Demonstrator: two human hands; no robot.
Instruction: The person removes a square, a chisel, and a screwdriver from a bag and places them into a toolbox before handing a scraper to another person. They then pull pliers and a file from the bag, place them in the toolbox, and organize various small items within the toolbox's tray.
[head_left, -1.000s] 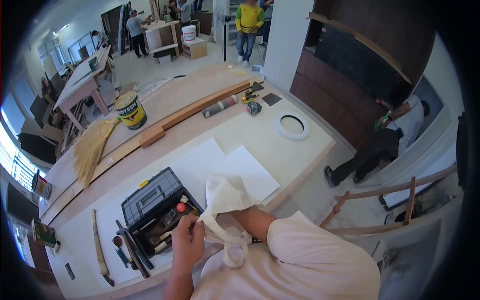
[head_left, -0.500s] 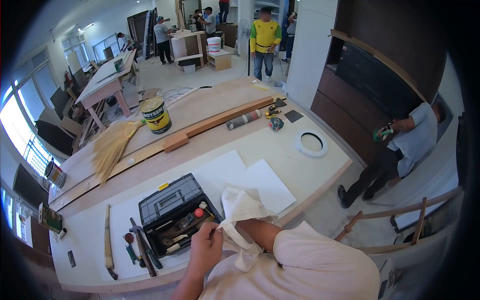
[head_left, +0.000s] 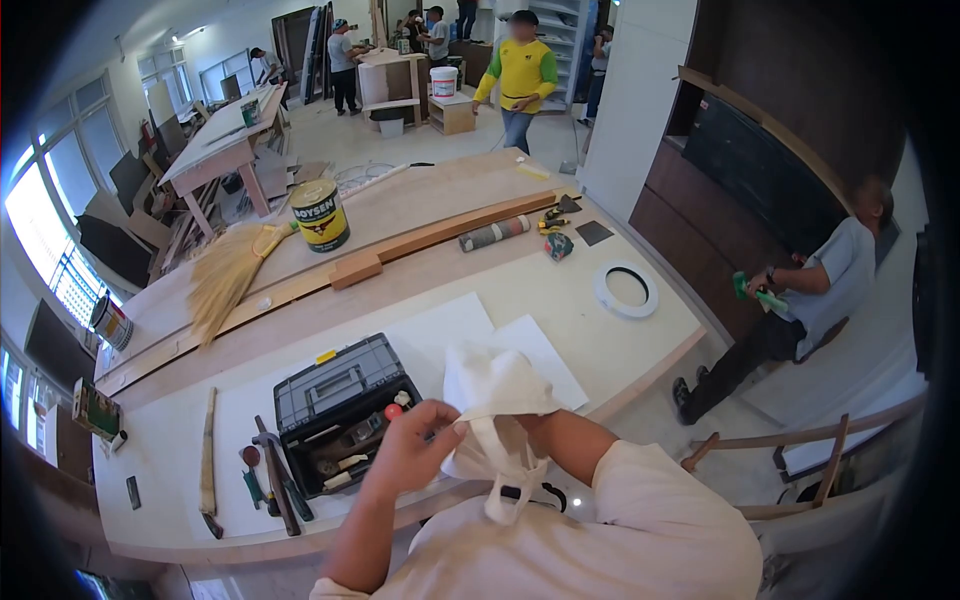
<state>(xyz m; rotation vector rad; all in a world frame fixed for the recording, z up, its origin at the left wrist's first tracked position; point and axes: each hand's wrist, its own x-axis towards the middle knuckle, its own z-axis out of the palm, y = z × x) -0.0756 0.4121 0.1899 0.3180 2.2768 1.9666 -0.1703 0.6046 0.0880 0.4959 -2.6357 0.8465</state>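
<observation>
A left hand (head_left: pixel 415 447) pinches the edge of a cream cloth bag (head_left: pixel 497 388) over the table's (head_left: pixel 240 549) near edge, just right of the open toolbox (head_left: pixel 340 385). The cloth hides the right hand, so its grip cannot be told. The toolbox's deeper contents are shadowed. A gap separates the white sheets (head_left: pixel 545 358) from the white ring (head_left: pixel 603 291), near the right edge.

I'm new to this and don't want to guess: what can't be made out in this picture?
All in the head view:
Right hand: covered by the cream cloth.
Toolbox, deeper contents: shadow and the left hand.
Small print on the yellow-and-black can: too small.
What the far workers handle: too small, blurred.
</observation>
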